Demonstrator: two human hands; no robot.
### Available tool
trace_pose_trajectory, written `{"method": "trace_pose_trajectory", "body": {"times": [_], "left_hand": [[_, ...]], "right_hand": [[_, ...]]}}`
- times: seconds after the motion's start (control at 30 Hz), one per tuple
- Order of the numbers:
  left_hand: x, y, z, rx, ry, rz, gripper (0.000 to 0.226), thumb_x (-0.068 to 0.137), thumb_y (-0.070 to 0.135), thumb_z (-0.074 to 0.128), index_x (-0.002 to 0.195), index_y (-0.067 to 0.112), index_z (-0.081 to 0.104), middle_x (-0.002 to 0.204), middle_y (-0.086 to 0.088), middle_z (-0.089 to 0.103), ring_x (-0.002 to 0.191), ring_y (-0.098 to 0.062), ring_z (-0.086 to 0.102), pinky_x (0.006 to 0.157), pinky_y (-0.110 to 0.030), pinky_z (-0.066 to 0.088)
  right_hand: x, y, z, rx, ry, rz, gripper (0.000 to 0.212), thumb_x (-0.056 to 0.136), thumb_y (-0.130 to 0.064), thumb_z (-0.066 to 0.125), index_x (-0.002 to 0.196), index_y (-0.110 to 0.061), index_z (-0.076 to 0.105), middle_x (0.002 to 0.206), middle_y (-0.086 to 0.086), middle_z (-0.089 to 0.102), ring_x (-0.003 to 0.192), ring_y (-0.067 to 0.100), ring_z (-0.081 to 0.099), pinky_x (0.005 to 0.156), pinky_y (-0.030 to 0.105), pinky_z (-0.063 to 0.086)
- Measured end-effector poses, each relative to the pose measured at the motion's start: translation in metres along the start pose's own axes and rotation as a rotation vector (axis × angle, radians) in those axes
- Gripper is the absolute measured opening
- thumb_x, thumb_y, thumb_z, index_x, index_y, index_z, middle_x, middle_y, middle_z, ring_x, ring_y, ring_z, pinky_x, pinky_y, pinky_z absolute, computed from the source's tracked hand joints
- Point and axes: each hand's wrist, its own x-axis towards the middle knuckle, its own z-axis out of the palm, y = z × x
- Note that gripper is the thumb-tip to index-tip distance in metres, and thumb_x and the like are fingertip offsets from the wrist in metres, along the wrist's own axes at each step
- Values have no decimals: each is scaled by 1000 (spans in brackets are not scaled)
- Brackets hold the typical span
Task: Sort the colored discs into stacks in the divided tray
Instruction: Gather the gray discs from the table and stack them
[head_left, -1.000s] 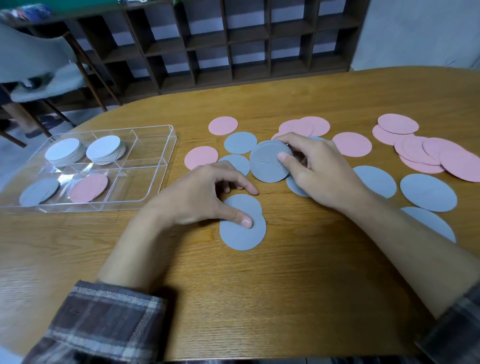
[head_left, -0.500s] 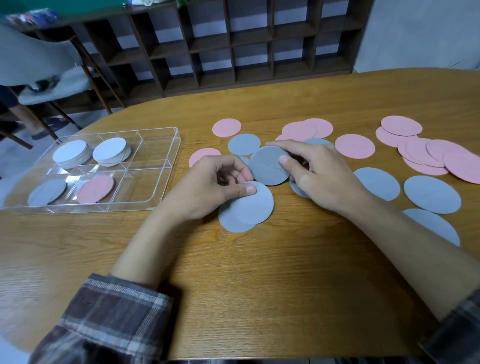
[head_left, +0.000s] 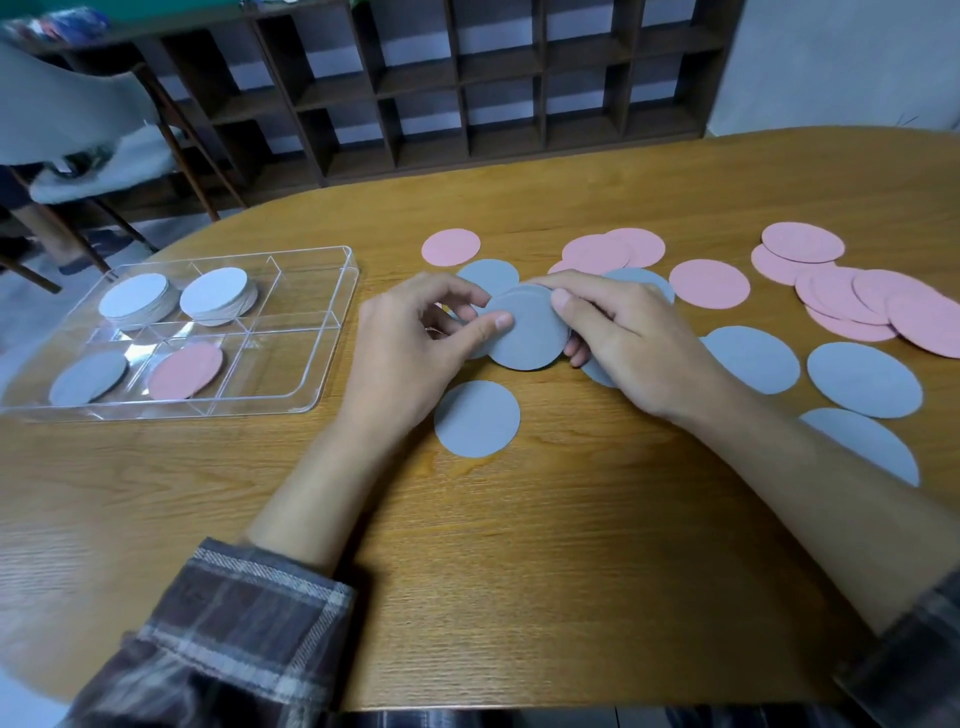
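Observation:
Both hands meet over the middle of the table on a small stack of grey discs (head_left: 527, 332). My left hand (head_left: 415, 343) pinches its left edge with thumb on top. My right hand (head_left: 618, 338) grips its right edge. One grey disc (head_left: 477, 419) lies flat just below the hands. Several more grey discs (head_left: 862, 379) and pink discs (head_left: 709, 283) are scattered to the right and behind. The clear divided tray (head_left: 322, 332) stands at the left, with two white stacks (head_left: 137, 296) in the back cells, a grey disc (head_left: 88, 376) and a pink disc (head_left: 186, 370) in front cells.
The wooden table's (head_left: 519, 571) near half is bare wood between my forearms. A dark cubby shelf (head_left: 467, 88) runs behind the table. A chair (head_left: 78, 135) stands at the far left, beyond the table edge.
My left hand lifted a grey disc off the table and brought it up onto the stack held by my right hand. One grey disc stayed behind on the table below.

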Motion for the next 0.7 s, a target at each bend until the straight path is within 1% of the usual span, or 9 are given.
{"method": "trace_pose_trajectory", "body": {"times": [0.07,0.17,0.23,0.3,0.37,0.43,0.47,0.57,0.7], "left_hand": [[-1,3,1,-19,-1,-26,21,83,26,88,90,13,74,75,-5,70,62,-23,72,63,-40,61],[0,3,1,29,-38,-24,24,84,33,87,89,17,71,71,-1,69,60,-21,69,60,-33,55],[1,2,-3,122,-106,-3,29,81,42,87,95,23,70,70,3,69,61,-17,63,63,-27,48],[3,3,-12,190,-238,-13,39,75,49,89,102,28,69,71,4,70,62,-10,57,65,-21,44],[3,5,-22,169,-404,-73,55,65,56,92,110,34,69,77,4,72,65,-13,56,69,-31,50],[2,5,-29,158,-528,-130,68,54,63,94,113,37,72,87,6,71,70,-9,57,74,-39,54],[2,5,-31,159,-573,-144,68,51,62,95,111,38,74,91,8,70,73,-8,56,76,-38,53],[1,1,-32,173,-649,-127,59,55,42,102,109,39,78,99,8,66,85,-10,56,81,-32,50],[1,-3,-31,168,-637,-92,51,58,35,101,105,38,80,103,5,66,87,-12,57,81,-29,49]], "right_hand": [[0,2,1,-72,-22,-46,26,105,-29,52,126,-31,68,91,-5,69,83,14,62,77,29,49],[2,7,2,-168,-25,-87,29,102,-20,59,129,-27,67,99,-8,70,87,10,59,74,13,42],[3,9,0,-188,4,-92,28,102,-17,58,128,-24,67,101,-10,70,88,8,58,75,10,40],[4,11,-2,-205,35,-92,28,101,-16,57,127,-23,67,103,-8,70,89,8,58,78,13,41],[5,12,-4,-223,53,-79,27,101,-17,57,126,-24,67,105,-6,71,91,9,59,80,16,43],[5,13,-5,-223,72,-63,27,101,-17,57,125,-23,67,105,-6,71,92,8,59,80,13,42],[5,13,-6,-221,82,-53,26,101,-17,57,124,-23,67,105,-6,72,92,8,59,80,14,43],[6,12,-7,-192,108,-24,25,101,-16,57,123,-23,68,102,-3,73,89,13,61,82,25,46],[5,13,-5,-199,107,-24,25,101,-17,57,122,-22,68,98,-1,72,84,12,59,79,24,45]]}}
